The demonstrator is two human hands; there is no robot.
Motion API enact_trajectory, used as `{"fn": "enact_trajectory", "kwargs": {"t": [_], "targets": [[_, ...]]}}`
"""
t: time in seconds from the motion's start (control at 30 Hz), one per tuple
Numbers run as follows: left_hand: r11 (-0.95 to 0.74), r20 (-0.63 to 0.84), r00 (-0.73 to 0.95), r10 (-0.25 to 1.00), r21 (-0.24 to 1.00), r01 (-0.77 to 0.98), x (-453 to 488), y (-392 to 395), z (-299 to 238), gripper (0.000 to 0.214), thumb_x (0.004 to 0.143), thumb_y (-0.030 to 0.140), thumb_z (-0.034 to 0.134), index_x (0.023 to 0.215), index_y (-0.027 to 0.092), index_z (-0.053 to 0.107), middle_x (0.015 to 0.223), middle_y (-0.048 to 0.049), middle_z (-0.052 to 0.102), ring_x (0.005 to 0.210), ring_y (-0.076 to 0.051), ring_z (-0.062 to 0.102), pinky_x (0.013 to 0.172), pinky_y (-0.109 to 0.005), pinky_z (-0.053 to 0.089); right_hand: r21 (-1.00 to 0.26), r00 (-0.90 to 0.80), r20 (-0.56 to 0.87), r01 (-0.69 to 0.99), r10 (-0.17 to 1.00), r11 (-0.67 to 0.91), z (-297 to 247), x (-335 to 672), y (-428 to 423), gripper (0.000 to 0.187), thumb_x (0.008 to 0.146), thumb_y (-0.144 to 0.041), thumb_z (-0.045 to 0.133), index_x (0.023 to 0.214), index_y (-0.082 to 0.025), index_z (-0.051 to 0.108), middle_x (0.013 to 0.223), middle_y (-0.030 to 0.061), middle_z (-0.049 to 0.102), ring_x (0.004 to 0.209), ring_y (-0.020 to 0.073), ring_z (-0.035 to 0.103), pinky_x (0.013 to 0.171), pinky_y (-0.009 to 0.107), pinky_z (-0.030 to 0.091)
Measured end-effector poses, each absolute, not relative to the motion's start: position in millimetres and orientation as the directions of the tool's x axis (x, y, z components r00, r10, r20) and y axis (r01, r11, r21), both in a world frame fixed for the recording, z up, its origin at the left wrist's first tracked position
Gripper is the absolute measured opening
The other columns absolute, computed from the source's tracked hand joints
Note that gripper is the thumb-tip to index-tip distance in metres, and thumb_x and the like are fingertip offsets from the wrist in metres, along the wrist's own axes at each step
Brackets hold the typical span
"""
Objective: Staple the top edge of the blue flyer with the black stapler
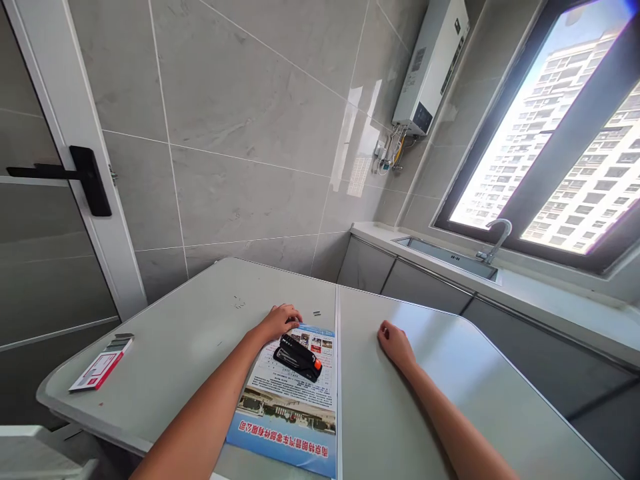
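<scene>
A printed leaflet with a blue bottom band lies on the grey table. A black stapler with an orange tip rests on the leaflet's upper half. My left hand sits at the leaflet's top left corner, fingers curled down onto the paper's edge. My right hand rests on the right tabletop, fingers bent under, nothing visible in it. A few loose staples lie just beyond the leaflet.
A red and white small box lies near the table's left edge. A seam splits the two tabletops. Behind are a tiled wall, a door with a black handle, a counter with sink and tap, a window and a wall heater.
</scene>
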State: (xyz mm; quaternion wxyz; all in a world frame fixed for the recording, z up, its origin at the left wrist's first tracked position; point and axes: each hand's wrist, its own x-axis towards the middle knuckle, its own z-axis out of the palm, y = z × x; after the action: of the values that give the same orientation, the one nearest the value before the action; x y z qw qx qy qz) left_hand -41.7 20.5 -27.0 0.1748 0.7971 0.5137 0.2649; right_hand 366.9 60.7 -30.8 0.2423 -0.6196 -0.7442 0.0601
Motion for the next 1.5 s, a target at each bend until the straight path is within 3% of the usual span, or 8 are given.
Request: {"fn": "enact_trajectory", "kwargs": {"t": [0.13,0.27,0.4,1.0,1.2,1.3,1.4,1.5], "targets": [[-0.413,0.241,0.335,0.911,0.533,0.739,-41.2,21.2,-28.1,0.016,0.092,0.026,0.065,0.101,0.027,0.078,0.100,-0.0037,0.071,0.106,-0.024,0.061,0.097,-0.036,0.037,-0.289,0.047,0.258,0.957,0.965,0.031,-37.4,449.8,38.8,0.025,0.093,-0.029,0.046,0.077,-0.019,0.063,0.081,0.0110,0.065,0.079,0.0253,0.063,0.067,0.031,0.037],[-0.414,0.234,0.342,0.910,0.509,0.754,-41.8,21.1,-27.1,0.017,0.094,0.026,0.063,0.103,0.027,0.077,0.103,-0.0034,0.071,0.108,-0.024,0.060,0.098,-0.036,0.037,-0.062,0.176,0.199,0.984,0.964,-0.167,-45.9,485.8,31.4,0.037,0.101,-0.036,0.036,0.090,-0.018,0.067,0.096,0.0134,0.067,0.095,0.0288,0.066,0.074,0.033,0.043],[-0.419,0.224,0.354,0.908,0.485,0.768,-42.8,21.0,-25.7,0.016,0.095,0.026,0.062,0.102,0.026,0.076,0.105,-0.0037,0.071,0.108,-0.024,0.060,0.097,-0.036,0.037,-0.060,0.178,0.172,0.984,0.969,-0.170,-48.0,487.2,33.1,0.039,0.101,-0.034,0.033,0.093,-0.018,0.067,0.102,0.0142,0.068,0.101,0.0298,0.066,0.074,0.034,0.043],[-0.469,0.241,0.402,0.883,0.447,0.762,-44.5,28.4,-36.9,0.023,0.104,0.034,0.045,0.099,0.023,0.065,0.100,-0.0017,0.069,0.096,-0.021,0.058,0.087,-0.033,0.035,-0.227,0.124,0.270,0.972,0.955,-0.062,-55.4,492.6,38.5,0.030,0.093,-0.037,0.044,0.071,-0.022,0.058,0.083,0.0083,0.068,0.075,0.0226,0.062,0.062,0.030,0.036],[-0.460,0.241,0.392,0.888,0.494,0.738,-44.2,26.1,-35.2,0.030,0.105,0.041,0.040,0.098,0.023,0.063,0.099,-0.0011,0.068,0.095,-0.021,0.057,0.089,-0.033,0.035,-0.509,-0.189,0.351,0.783,0.917,0.356,-39.7,401.0,3.6,0.033,0.094,-0.045,0.049,0.075,-0.021,0.061,0.075,0.0046,0.065,0.069,0.0201,0.057,0.070,0.032,0.043],[-0.445,0.226,0.386,0.895,0.536,0.718,-44.9,23.8,-34.5,0.034,0.106,0.046,0.038,0.099,0.024,0.062,0.101,-0.0006,0.069,0.096,-0.021,0.057,0.093,-0.034,0.035,-0.645,-0.444,0.315,0.548,0.839,0.533,-25.3,331.9,-33.4,0.030,0.099,-0.043,0.049,0.094,-0.022,0.068,0.097,0.0068,0.071,0.080,0.0201,0.061,0.075,0.031,0.046],[-0.423,0.213,0.370,0.904,0.566,0.708,-46.2,22.0,-32.9,0.038,0.106,0.050,0.036,0.100,0.023,0.061,0.102,-0.0009,0.069,0.097,-0.021,0.058,0.098,-0.036,0.034,-0.684,-0.571,0.289,0.438,0.768,0.583,-15.4,286.1,-60.4,0.020,0.097,-0.037,0.055,0.104,-0.024,0.069,0.114,0.0063,0.070,0.100,0.0220,0.062,0.090,0.033,0.046],[-0.407,0.202,0.362,0.910,0.595,0.693,-46.6,19.6,-27.4,0.040,0.105,0.053,0.034,0.102,0.022,0.060,0.100,-0.0004,0.069,0.093,-0.020,0.059,0.101,-0.036,0.035,-0.701,-0.560,0.221,0.477,0.798,0.529,-12.8,270.8,-68.6,0.018,0.093,-0.031,0.059,0.106,-0.025,0.070,0.109,0.0036,0.070,0.094,0.0208,0.062,0.092,0.034,0.044]]}}
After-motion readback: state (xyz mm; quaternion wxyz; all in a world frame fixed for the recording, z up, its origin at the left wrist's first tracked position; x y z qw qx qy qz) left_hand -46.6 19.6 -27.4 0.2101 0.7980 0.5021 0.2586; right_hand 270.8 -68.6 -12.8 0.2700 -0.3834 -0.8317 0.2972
